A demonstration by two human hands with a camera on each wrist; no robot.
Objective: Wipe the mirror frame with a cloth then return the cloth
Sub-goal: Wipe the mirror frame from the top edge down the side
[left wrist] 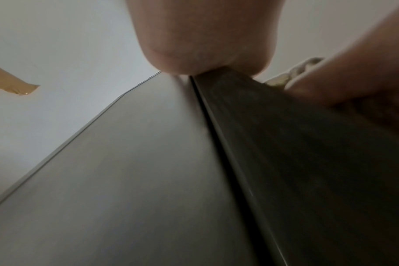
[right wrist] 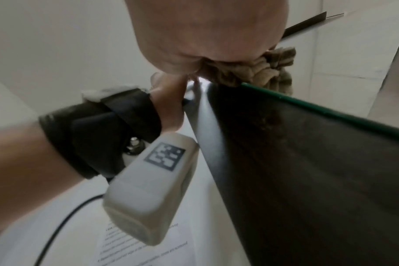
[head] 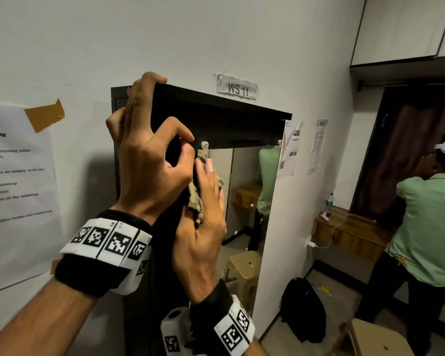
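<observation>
A tall mirror with a black frame (head: 216, 114) hangs on the white wall. My left hand (head: 149, 155) grips the frame's top left corner, fingers curled over the top edge. Just below it, my right hand (head: 206, 227) holds a bunched beige cloth (head: 195, 201) against the inner edge of the frame's left side, near the top. In the right wrist view the cloth (right wrist: 262, 70) bulges out from under my right hand (right wrist: 205, 32) at the frame's edge (right wrist: 307, 162). The left wrist view looks up along the dark frame (left wrist: 285, 162), with the cloth (left wrist: 296, 72) peeking out at the upper right.
A taped paper sheet (head: 16, 188) hangs on the wall left of the mirror, and a "WS 11" label (head: 238, 87) sits above it. To the right, a person in a green shirt (head: 427, 227) stands by a wooden shelf (head: 350, 232). A black backpack (head: 303, 309) and a stool (head: 378, 337) are on the floor.
</observation>
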